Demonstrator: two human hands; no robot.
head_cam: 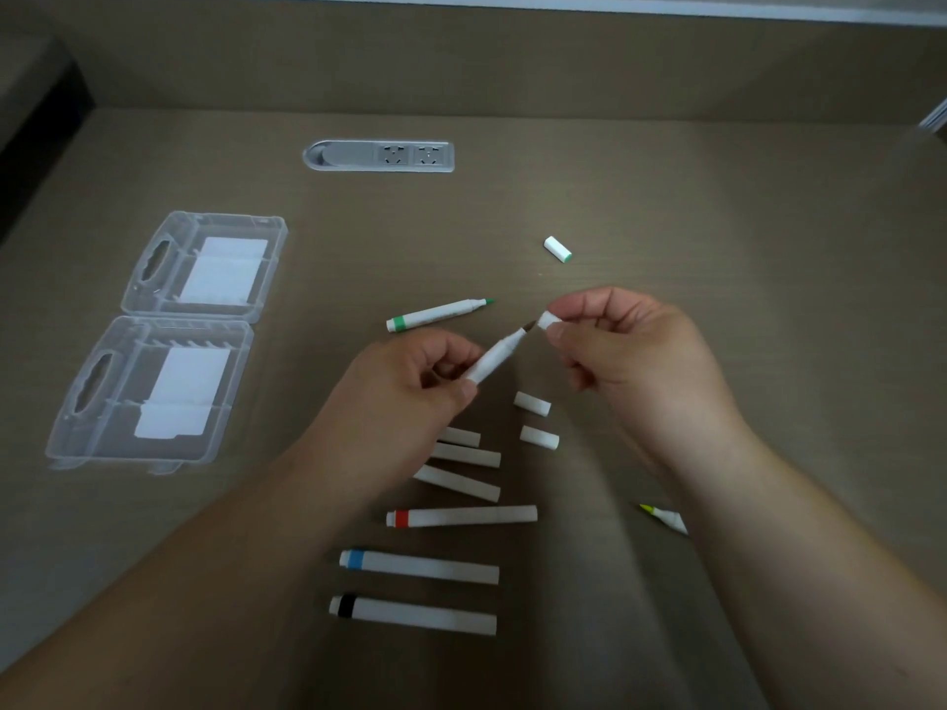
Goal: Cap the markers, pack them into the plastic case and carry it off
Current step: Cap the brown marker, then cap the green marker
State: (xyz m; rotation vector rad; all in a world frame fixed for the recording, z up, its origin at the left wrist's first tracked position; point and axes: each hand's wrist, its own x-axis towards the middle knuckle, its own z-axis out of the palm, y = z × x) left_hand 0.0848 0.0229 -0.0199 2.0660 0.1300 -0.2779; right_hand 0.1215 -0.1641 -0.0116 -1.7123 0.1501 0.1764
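I hold an uncapped marker (496, 357) in my left hand (410, 392), fingers and thumb curled round the lower part of its white barrel, so that its dark brownish tip points up and to the right. My right hand (630, 361) pinches a small white cap (549, 320) between thumb and fingers, its open end just beside the tip; whether cap and tip touch I cannot tell. Both are raised above the table (717, 207), roughly at its middle.

Just beyond my left hand lies the green marker (438, 315), uncapped, its green tip pointing right. Its green-ended cap (557, 249) lies well apart, farther back and to the right.

Below the held marker, between my forearms, two loose white caps (533, 403) lie side by side. Left of them three white markers (466, 455) lie partly hidden under my left wrist (their colours I cannot see). Nearer me, in a row, lie three capped ones: the red marker (461, 517), the blue marker (419, 566) and the black marker (413, 613), colour bands all to the left.

By my right forearm a yellow marker (664, 517) shows only its uncapped tip end.

The plastic case (169, 340) lies open flat at the far left, well apart from both hands, both clear halves facing up, with white patches showing in each. A grey socket strip (379, 156) is set into the table farther back.
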